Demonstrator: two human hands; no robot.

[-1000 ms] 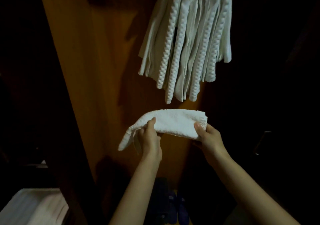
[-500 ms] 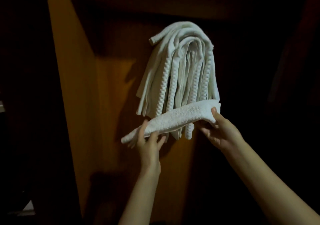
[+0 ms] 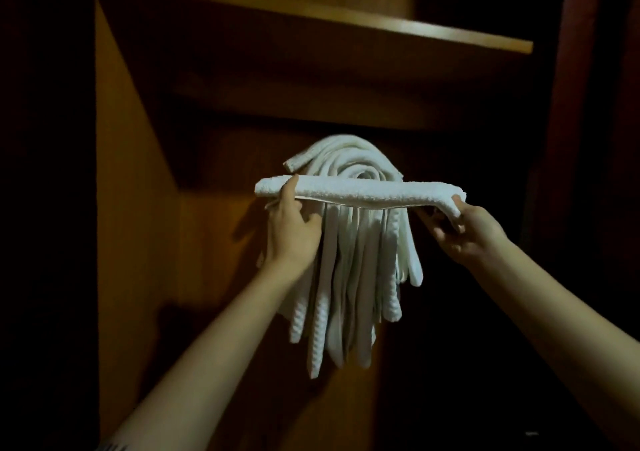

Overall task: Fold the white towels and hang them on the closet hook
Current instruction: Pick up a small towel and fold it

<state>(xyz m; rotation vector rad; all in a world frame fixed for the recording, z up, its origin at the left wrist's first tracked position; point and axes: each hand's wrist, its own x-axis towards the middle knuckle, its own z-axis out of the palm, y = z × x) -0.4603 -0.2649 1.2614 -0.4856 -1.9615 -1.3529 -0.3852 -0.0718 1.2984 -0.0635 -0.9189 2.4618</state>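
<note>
A folded white towel (image 3: 360, 192) is stretched level between my two hands, in front of the upper part of a bundle of hanging white towels (image 3: 349, 287). My left hand (image 3: 292, 228) grips the towel near its left end, thumb on top. My right hand (image 3: 464, 230) holds the right end, which droops over the fingers. The bundle drapes over a hook on the wooden closet back; the hook itself is hidden under the towels.
A wooden shelf (image 3: 346, 26) runs across the closet above the towels. A lit wooden side panel (image 3: 128, 208) stands at the left. The right side and the bottom of the closet are dark.
Both hands have lifted the folded towel from below the hanging bundle up to its top and levelled it. The view has tilted upward, bringing the shelf into sight.
</note>
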